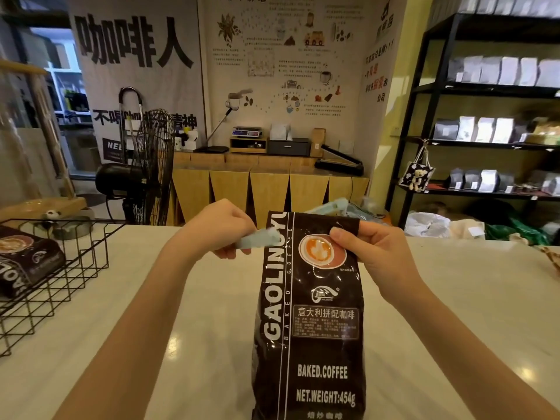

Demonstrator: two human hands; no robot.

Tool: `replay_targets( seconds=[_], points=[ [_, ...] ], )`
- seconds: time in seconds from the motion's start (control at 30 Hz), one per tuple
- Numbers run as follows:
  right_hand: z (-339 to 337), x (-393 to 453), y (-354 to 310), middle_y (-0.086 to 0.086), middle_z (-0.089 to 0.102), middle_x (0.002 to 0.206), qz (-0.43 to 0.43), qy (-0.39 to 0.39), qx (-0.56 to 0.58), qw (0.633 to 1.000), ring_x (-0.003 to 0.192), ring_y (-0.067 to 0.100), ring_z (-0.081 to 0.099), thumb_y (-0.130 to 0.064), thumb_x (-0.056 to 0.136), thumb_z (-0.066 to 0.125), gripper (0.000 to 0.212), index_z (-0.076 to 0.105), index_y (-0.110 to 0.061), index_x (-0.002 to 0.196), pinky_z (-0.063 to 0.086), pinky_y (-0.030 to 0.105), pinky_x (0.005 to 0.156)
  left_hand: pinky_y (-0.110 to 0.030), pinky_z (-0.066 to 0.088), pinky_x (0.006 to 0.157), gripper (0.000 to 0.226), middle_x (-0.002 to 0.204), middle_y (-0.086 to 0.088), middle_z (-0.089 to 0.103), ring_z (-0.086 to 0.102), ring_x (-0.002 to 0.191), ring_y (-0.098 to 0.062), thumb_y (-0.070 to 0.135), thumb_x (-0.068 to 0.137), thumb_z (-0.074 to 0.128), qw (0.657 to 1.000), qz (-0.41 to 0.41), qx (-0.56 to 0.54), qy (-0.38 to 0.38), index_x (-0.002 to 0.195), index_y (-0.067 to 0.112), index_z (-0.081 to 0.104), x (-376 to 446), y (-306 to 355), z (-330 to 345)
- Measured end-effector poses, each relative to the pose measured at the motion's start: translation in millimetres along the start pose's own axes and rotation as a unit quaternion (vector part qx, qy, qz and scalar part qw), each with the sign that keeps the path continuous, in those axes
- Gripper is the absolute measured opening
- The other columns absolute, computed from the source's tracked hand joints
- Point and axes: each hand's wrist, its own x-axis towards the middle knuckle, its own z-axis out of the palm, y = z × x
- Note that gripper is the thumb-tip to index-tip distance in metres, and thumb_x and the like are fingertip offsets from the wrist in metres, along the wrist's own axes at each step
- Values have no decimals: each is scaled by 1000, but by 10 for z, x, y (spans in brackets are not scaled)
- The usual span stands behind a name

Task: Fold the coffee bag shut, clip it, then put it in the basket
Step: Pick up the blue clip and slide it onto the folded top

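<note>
A dark brown coffee bag point(312, 322) with white lettering stands upright on the pale counter point(194, 344), its top folded down. My right hand point(368, 253) pinches the folded top at the right corner. My left hand point(221, 227) grips the near end of a light blue clip point(259, 240). The clip runs behind the bag's top, and its far arm point(325, 207) sticks out above the fold, so it looks spread apart. A black wire basket point(75, 268) sits at the left edge of the counter.
Another coffee bag point(25, 265) lies inside the basket. Beyond the counter stand a black floor fan point(145, 174), a wooden cabinet point(266, 183) and dark shelves point(485, 116) with bags at the right. A woven item point(553, 256) shows at the counter's right edge.
</note>
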Motion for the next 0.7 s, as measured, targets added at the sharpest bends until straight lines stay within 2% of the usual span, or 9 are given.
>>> replay_targets(
  seconds=[0.1,0.13,0.2,0.3,0.37,0.43,0.57,0.63,0.7],
  points=[
    [9,-8,-7,-4,75,66,-3,-4,8,1000,66,13,72,-11,79,63,10,70,-18,83,55,17,54,-16,33,36,35,53,-6,49,40,41,-13,5,86,44,999,20,-10,23,52,11,53,-33,66,100],
    [10,-8,-6,-4,75,66,-2,-3,11,1000,66,13,72,-11,79,63,10,70,-17,84,54,17,54,-15,31,35,35,50,-5,45,38,40,-12,5,86,42,999,21,-14,26,54,9,54,-30,84,129],
    [5,-5,12,-3,75,66,1,1,10,1000,66,14,72,-12,78,64,10,71,-15,84,54,17,54,-14,28,32,31,51,-5,43,36,40,-12,7,89,38,999,15,-41,12,67,4,59,-33,116,165],
    [-14,5,43,-1,75,65,9,7,-1,1000,66,15,72,-15,77,66,10,71,-12,84,55,18,55,-14,27,30,28,53,-4,47,36,34,-7,7,90,37,989,22,-145,-19,82,15,62,-56,115,153],
    [-25,16,63,0,75,65,13,11,-1,1000,65,15,72,-14,77,66,10,71,-10,84,55,19,55,-14,30,29,26,54,-5,49,37,29,-4,4,88,39,974,27,-224,-15,92,14,64,-62,92,115],
    [-27,23,80,-1,75,64,16,14,1,1000,64,14,71,-14,78,66,8,72,-13,83,55,19,55,-14,38,31,21,58,-8,52,44,30,-5,5,88,43,964,21,-266,0,91,12,63,-71,79,86],
    [-22,30,116,-2,75,64,25,22,-8,999,63,12,71,-16,78,66,6,71,-16,80,55,19,55,-14,49,40,12,73,-8,60,59,47,-8,9,87,51,958,10,-288,-11,90,10,63,-89,98,110],
    [-22,30,121,-2,75,64,28,23,-3,999,62,12,71,-15,78,66,6,71,-16,81,55,18,54,-14,50,43,15,76,-7,59,58,56,-9,12,89,50,959,11,-284,-23,91,5,63,-77,87,135],
    [-24,30,118,-2,75,63,29,23,2,999,61,12,71,-15,78,65,6,71,-15,81,55,18,53,-13,48,42,18,71,-5,58,54,51,-7,14,90,49,950,7,-310,-45,89,3,63,-62,75,147]
  ],
)
